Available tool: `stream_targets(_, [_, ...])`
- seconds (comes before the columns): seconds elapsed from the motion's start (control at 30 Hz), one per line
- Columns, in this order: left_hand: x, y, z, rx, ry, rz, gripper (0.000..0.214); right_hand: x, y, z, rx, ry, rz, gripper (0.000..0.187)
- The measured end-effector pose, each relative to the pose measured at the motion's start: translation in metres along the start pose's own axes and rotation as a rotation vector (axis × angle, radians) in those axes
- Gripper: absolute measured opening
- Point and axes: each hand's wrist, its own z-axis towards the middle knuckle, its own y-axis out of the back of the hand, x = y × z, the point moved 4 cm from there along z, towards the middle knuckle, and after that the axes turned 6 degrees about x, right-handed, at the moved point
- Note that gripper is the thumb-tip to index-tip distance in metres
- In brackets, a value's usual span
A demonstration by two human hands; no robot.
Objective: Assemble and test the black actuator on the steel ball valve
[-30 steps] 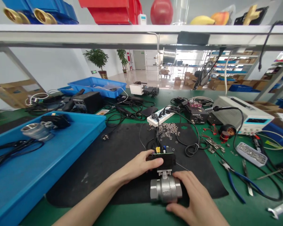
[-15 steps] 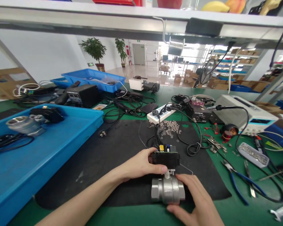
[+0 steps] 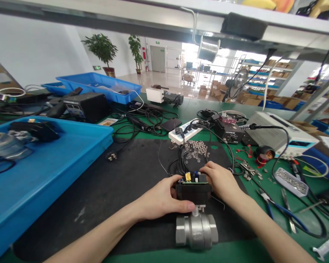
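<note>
A black actuator housing [image 3: 193, 193] with an exposed circuit board [image 3: 195, 179] on top sits above a steel ball valve [image 3: 196, 231]. Around the housing's left side wraps my left hand [image 3: 164, 197], its thumb along the front near the valve stem and its fingers behind. My right hand [image 3: 222, 180] is at the housing's right rear corner, fingers bent over the edge by the board. What those right fingertips press on is partly hidden. The valve's metal body lies near the front edge of the black mat [image 3: 120, 182], untouched by either hand.
To the left a blue tray [image 3: 71, 175] holds another valve with a black housing. Behind the hands lie scattered metal rings [image 3: 196, 149] and a power strip [image 3: 185, 131]. Cutting pliers [image 3: 279, 208], a screw tray [image 3: 292, 181] and a grey bench instrument [image 3: 285, 135] stand at right.
My right hand has left the valve body and moved up and away to the housing's right rear corner. My left hand keeps its hold. The camera view has tilted slightly.
</note>
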Motion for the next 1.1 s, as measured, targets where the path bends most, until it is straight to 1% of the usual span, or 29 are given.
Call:
stream_targets(0.13, [0.0, 0.001, -0.003, -0.024, -0.018, 0.044, 0.068, 0.004, -0.002, 0.003, 0.047, -0.038, -0.1, 0.02])
stream_targets(0.3, [0.003, 0.004, -0.006, -0.104, 0.006, 0.112, 0.064, 0.001, 0.0, 0.003, 0.088, -0.138, -0.147, 0.015])
stream_targets(0.4, [0.003, 0.003, -0.006, -0.089, 0.025, 0.117, 0.063, -0.002, -0.001, 0.006, 0.098, -0.166, -0.117, 0.011])
stream_targets(0.53, [0.001, 0.004, -0.005, -0.051, 0.036, 0.091, 0.062, -0.01, -0.002, 0.005, 0.066, -0.172, 0.012, 0.007])
stream_targets(0.63, [0.002, 0.006, -0.005, -0.048, 0.045, 0.069, 0.064, -0.016, 0.001, -0.016, -0.017, -0.193, 0.188, 0.014])
stream_targets(0.7, [0.003, 0.007, -0.005, -0.043, 0.048, 0.048, 0.064, -0.014, 0.004, -0.041, -0.054, -0.195, 0.335, 0.026])
stream_targets(0.77, [0.004, 0.007, -0.006, -0.038, 0.047, 0.019, 0.065, -0.008, 0.005, -0.069, -0.044, -0.188, 0.478, 0.037])
stream_targets(0.8, [0.004, 0.007, -0.006, -0.038, 0.046, 0.004, 0.066, -0.005, 0.004, -0.083, -0.041, -0.212, 0.559, 0.038])
stream_targets(0.83, [0.004, 0.007, -0.006, -0.039, 0.045, -0.011, 0.066, -0.002, 0.001, -0.095, -0.013, -0.253, 0.695, 0.037])
stream_targets(0.87, [0.005, 0.007, -0.006, -0.039, 0.044, -0.024, 0.067, 0.001, -0.003, -0.105, -0.015, -0.276, 0.8, 0.035])
stream_targets(0.93, [0.005, 0.006, -0.005, -0.037, 0.039, -0.044, 0.066, 0.008, -0.012, -0.117, -0.023, -0.268, 0.921, 0.03])
stream_targets(1.0, [0.006, 0.005, -0.004, -0.037, 0.033, -0.057, 0.065, 0.016, -0.017, -0.118, -0.057, -0.188, 0.878, 0.024])
stream_targets(1.1, [0.007, 0.005, -0.003, -0.04, 0.021, -0.065, 0.065, 0.031, -0.012, -0.11, -0.114, 0.018, 0.638, 0.011])
